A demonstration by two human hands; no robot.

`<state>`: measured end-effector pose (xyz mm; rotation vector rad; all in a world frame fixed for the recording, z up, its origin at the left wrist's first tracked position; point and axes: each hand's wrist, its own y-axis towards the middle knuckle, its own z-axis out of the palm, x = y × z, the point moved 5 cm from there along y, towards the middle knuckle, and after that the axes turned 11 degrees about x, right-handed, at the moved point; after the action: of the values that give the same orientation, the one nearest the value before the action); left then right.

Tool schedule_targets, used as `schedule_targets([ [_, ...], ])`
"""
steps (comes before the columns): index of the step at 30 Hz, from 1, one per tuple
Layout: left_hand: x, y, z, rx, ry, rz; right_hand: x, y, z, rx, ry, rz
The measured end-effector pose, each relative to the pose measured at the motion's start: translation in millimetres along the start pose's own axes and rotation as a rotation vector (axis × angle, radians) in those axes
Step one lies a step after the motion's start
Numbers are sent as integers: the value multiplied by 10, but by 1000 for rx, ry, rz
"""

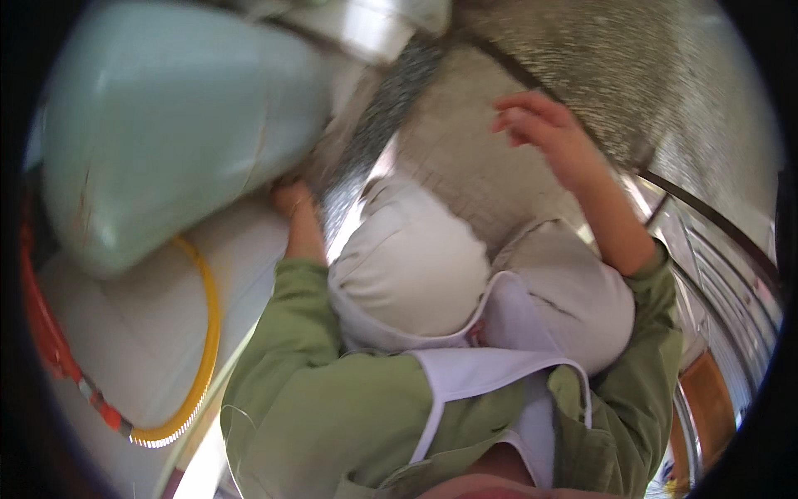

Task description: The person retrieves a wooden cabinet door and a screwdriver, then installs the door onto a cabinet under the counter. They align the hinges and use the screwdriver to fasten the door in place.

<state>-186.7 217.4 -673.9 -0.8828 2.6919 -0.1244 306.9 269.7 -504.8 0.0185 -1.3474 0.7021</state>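
Note:
A large, smooth pale green rounded vessel (183, 133) fills the upper left. My left hand (293, 200) reaches to its lower right edge; the fingers are hidden there, so I cannot tell whether they grip anything. Held out to the right, over the beige floor (453, 108), is my right hand (536, 125). Its fingers are loosely bent and a little apart, with nothing visible in them. Both forearms come out of green sleeves, and my bent knees in beige trousers (416, 266) lie between them. The picture is somewhat blurred.
A yellow ribbed hose (212, 333) curves below the vessel, near a red-orange hose with a metal fitting (87, 389). Metal bars (715, 274) curve along the right, with an orange-brown panel (708, 407) beneath. A speckled grey surface (598, 58) borders the floor at upper right.

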Motion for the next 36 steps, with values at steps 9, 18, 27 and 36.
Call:
schedule_targets([
  [9,-249,121,608,425,-280,312,1,34,108,45,69,48],
  [18,-895,-113,343,503,-232,287,24,27,130,61,89,53],
  [27,-1930,-399,-80,372,-486,793,-75,243,155,115,159,-14],
  [36,-3027,-572,-956,-145,-109,1169,-94,464,-145,-65,329,-74],
])
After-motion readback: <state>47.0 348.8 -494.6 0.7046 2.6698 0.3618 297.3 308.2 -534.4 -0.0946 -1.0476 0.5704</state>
